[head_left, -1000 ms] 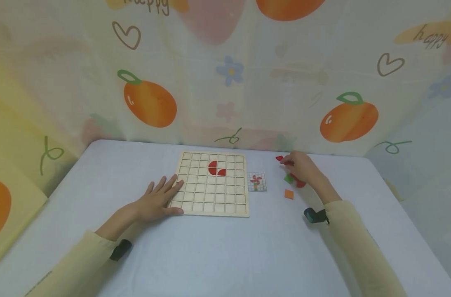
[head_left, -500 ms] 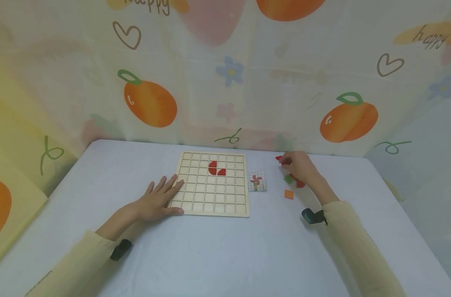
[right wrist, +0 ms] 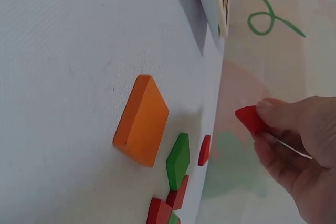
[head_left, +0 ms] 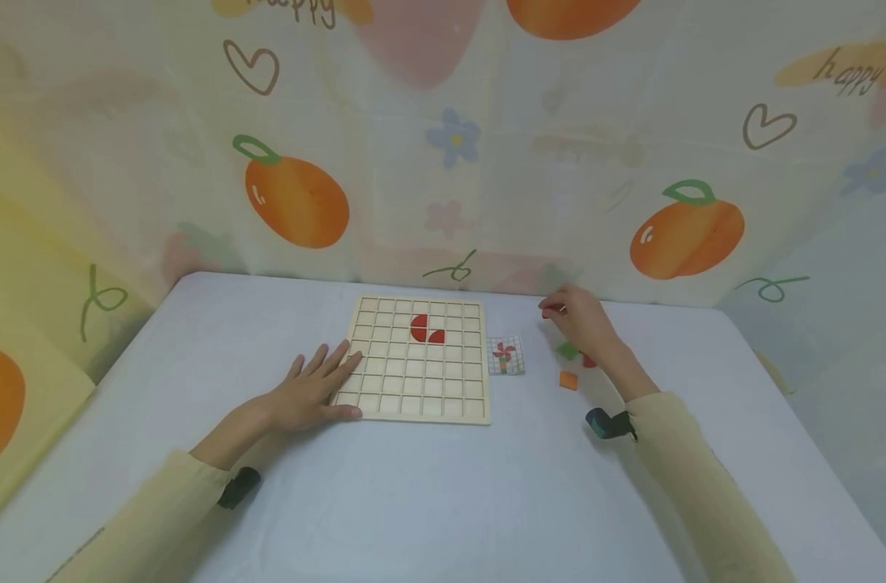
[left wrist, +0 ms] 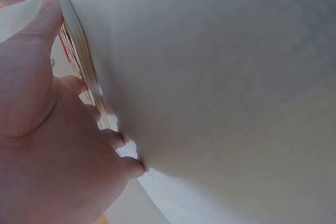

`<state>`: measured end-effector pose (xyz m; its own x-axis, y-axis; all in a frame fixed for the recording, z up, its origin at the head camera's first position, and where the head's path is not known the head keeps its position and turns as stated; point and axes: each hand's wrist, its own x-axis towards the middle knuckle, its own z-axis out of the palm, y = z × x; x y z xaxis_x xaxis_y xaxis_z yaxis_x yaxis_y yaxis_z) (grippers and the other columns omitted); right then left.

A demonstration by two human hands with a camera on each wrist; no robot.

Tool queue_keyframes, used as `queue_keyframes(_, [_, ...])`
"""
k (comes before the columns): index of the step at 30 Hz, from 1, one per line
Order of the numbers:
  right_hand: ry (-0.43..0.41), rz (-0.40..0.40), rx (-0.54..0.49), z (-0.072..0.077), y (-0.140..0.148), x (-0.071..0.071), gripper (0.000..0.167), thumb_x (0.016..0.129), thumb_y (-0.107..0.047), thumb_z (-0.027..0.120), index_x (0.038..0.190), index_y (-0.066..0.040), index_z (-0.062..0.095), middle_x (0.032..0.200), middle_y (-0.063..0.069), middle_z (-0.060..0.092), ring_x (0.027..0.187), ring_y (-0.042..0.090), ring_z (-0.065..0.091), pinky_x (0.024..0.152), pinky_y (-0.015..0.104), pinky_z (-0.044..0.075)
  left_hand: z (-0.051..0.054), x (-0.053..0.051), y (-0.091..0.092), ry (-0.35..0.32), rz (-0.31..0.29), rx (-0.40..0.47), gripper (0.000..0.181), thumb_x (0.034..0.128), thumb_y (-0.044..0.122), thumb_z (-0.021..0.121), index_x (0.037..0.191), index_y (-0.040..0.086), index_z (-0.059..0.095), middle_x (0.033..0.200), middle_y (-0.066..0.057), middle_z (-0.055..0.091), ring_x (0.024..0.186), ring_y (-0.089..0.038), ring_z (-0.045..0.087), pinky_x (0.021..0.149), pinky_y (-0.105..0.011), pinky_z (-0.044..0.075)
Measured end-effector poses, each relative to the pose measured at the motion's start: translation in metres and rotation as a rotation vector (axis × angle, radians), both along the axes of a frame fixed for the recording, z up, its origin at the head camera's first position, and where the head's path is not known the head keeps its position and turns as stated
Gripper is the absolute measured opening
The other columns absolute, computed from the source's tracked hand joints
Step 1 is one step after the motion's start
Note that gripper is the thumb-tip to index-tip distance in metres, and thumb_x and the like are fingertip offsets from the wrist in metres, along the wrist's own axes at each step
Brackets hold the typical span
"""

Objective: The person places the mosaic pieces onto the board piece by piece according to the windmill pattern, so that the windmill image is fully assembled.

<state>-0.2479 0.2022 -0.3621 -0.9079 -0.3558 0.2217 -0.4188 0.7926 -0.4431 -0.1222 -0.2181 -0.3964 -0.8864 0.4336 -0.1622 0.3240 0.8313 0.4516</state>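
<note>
A person's left hand (head_left: 308, 395) lies spread at the left edge of the pale gridded board (head_left: 486, 364), thumb and forefinger overlapping its rim, while the right hand (head_left: 585, 320) pinches a red piece (right wrist: 252, 119) between thumb and fingers, raised over the right side of the table (head_left: 443, 502) close to its far edge. The board sits in the table's far half, its far rim near the far edge; a wide stretch of white cloth runs from its near rim toward the near side. A small picture card (head_left: 504, 355) lies right at the board's right edge, with a strip of cloth between it and an orange square (head_left: 568, 380), a green piece (head_left: 568, 351) and more red pieces (head_left: 589, 361), partly hidden by the right hand. Red quarter-rounds (head_left: 419, 323) fill three cells in the board's far part. The backdrop (head_left: 385, 162) reads "happy" at far right and again, partly cropped, at upper left; the card shows a red, orange and green figure on a grid. A thin dark mark on the left sleeve (head_left: 147, 506) is too small to read.
</note>
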Motion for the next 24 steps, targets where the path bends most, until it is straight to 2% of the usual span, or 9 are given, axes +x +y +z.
queue_keyframes(5, [-0.016, -0.015, -0.053, 0.001, -0.004, -0.001, 0.015, 0.09, -0.002, 0.069, 0.102, 0.005, 0.073, 0.098, 0.017, 0.07, 0.088, 0.03, 0.062, 0.074, 0.041, 0.053, 0.0, 0.0, 0.0, -0.004, 0.001, -0.003, 0.092, 0.0904, 0.053, 0.062, 0.156, 0.005, 0.019, 0.162, -0.024, 0.005, 0.145, -0.052, -0.001, 0.11, -0.07, -0.003])
queue_keyframes(11, [-0.055, -0.025, -0.083, 0.003, -0.012, -0.003, 0.022, 0.09, -0.001, 0.068, 0.112, 0.005, 0.07, 0.107, 0.019, 0.066, 0.095, 0.032, 0.061, 0.081, 0.043, 0.054, 0.002, 0.0, 0.001, 0.0, 0.0, -0.007, 0.092, 0.0904, 0.053, 0.062, 0.156, 0.004, 0.02, 0.161, -0.025, 0.006, 0.144, -0.052, 0.0, 0.11, -0.07, -0.002])
queue_keyframes(17, [-0.063, 0.003, -0.073, 0.002, -0.024, -0.004, 0.027, 0.094, 0.003, 0.057, 0.12, 0.011, 0.063, 0.108, 0.025, 0.058, 0.094, 0.034, 0.057, 0.078, 0.042, 0.053, 0.004, 0.001, 0.002, -0.002, -0.003, 0.005, 0.091, 0.091, 0.052, 0.062, 0.156, 0.004, 0.02, 0.161, -0.025, 0.006, 0.144, -0.052, 0.0, 0.109, -0.07, -0.002])
queue_keyframes(21, [-0.065, -0.009, -0.081, 0.0, -0.032, -0.003, 0.026, 0.097, 0.001, 0.055, 0.12, 0.011, 0.062, 0.107, 0.023, 0.056, 0.094, 0.033, 0.055, 0.077, 0.04, 0.053, 0.003, 0.0, 0.002, 0.002, 0.001, 0.005, 0.091, 0.0906, 0.052, 0.063, 0.155, 0.004, 0.02, 0.161, -0.025, 0.006, 0.144, -0.052, 0.0, 0.109, -0.071, -0.002])
queue_keyframes(24, [-0.05, -0.009, -0.093, -0.001, -0.038, -0.003, 0.023, 0.096, -0.003, 0.059, 0.114, 0.008, 0.066, 0.105, 0.021, 0.061, 0.095, 0.032, 0.058, 0.08, 0.04, 0.054, 0.002, 0.0, 0.002, 0.001, 0.003, 0.003, 0.092, 0.0903, 0.053, 0.063, 0.156, 0.004, 0.02, 0.161, -0.025, 0.006, 0.144, -0.052, 0.0, 0.11, -0.07, -0.002])
